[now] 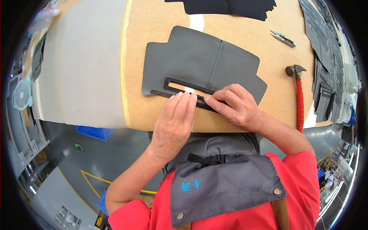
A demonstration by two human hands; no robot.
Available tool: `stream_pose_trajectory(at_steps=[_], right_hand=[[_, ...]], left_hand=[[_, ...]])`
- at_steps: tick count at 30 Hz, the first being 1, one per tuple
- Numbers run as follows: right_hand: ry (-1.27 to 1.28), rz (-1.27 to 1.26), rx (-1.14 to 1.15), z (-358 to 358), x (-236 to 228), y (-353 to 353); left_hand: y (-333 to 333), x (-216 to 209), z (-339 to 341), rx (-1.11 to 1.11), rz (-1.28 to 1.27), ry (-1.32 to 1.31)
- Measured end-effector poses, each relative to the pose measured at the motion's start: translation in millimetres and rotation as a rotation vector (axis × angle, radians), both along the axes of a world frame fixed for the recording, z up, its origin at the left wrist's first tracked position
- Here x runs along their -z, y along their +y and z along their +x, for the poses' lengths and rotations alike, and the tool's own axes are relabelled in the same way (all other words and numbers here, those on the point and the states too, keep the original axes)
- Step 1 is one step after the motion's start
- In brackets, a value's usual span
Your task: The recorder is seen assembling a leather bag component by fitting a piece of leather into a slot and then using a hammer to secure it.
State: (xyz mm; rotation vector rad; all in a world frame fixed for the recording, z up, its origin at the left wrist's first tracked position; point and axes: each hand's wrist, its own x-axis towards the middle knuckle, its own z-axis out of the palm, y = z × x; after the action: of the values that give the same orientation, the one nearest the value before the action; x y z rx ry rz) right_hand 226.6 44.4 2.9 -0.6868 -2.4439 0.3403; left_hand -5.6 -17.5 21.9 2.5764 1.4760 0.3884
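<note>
A dark grey leather-like panel (pixel 191 53) with stepped corners and a stitched seam lies on the table in front of me. Along its near edge runs a long slot framed by a black strip (pixel 172 86), and brown tabletop shows through the opening. My left hand (pixel 174 115) lies flat, fingers stretched out side by side, with the fingertips pressing the near side of the slot. Just to the right, my right hand (pixel 237 105) has thumb and forefinger closed on the panel's slotted near edge. Its other fingers are curled, and what lies under them is hidden.
A red-handled hammer (pixel 299 96) and small thread snips (pixel 283 38) lie on the right of the brown tabletop (pixel 153 19). More black panels (pixel 230 7) are at the far edge, with stacked dark pieces (pixel 326 61) at far right. A pale grey board (pixel 88 65) covers the left.
</note>
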Motion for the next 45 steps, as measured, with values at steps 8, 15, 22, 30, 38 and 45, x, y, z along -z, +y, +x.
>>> stream_pose_trajectory(at_steps=[8, 15, 22, 30, 38, 45], right_hand=[[-0.041, 0.067, -0.052, -1, -3, 0], [0.035, -0.073, -0.005, 3, 4, -1], [0.036, -0.109, 0.023, 9, 2, -4], [-0.038, 0.062, -0.016, 8, -1, -7], [0.022, -0.139, 0.071, 14, 4, -13], [-0.033, -0.014, 0.017, 19, -3, -13]], left_hand=[[-2, 2, -2, 0.000, -0.014, -0.044], [-2, -4, -1, 0.019, -0.056, 0.015], [-4, -2, -1, 0.011, -0.039, 0.022], [-7, 3, 0, 0.010, -0.018, -0.021], [-6, 1, 1, 0.017, -0.060, 0.011], [-6, 2, 2, 0.021, -0.047, 0.018]])
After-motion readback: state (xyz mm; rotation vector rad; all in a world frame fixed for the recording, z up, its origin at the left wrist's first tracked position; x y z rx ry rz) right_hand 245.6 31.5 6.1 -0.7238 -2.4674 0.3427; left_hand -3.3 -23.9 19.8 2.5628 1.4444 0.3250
